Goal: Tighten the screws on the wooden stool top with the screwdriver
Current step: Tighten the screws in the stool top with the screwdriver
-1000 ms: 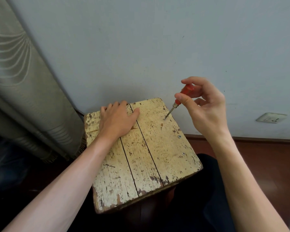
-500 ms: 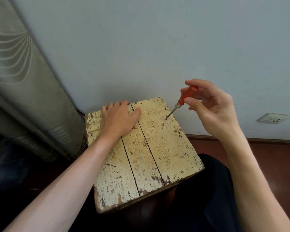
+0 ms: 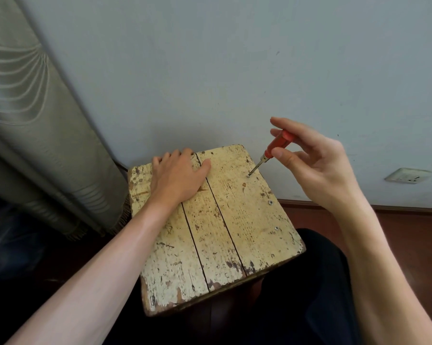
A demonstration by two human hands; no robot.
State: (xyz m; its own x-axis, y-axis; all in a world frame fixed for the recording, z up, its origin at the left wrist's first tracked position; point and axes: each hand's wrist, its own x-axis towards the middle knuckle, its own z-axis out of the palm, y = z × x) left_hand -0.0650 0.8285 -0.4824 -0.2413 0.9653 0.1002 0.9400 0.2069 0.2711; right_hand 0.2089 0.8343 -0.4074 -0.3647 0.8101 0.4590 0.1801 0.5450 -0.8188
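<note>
A worn yellow-painted wooden stool top (image 3: 235,220) of three planks stands in front of me. My left hand (image 3: 177,178) lies flat on its far left part, fingers spread. My right hand (image 3: 314,168) pinches the red handle of a small screwdriver (image 3: 276,145) between thumb and fingertips. The tool leans, and its metal tip rests on a screw (image 3: 248,176) near the far right edge. Two more screws (image 3: 270,202) (image 3: 276,228) sit in a row along the right plank.
A pale wall (image 3: 235,70) rises right behind the stool. A grey-green curtain (image 3: 30,120) hangs at the left, reaching the floor. A wall socket (image 3: 406,176) sits low at the right above the brown floor (image 3: 409,235). My dark-clothed leg (image 3: 309,282) is under the stool's right side.
My right hand has shifted slightly right and its fingers have changed their hold on the red handle, turning it. The tip has stayed on the same screw. My left hand has not moved.
</note>
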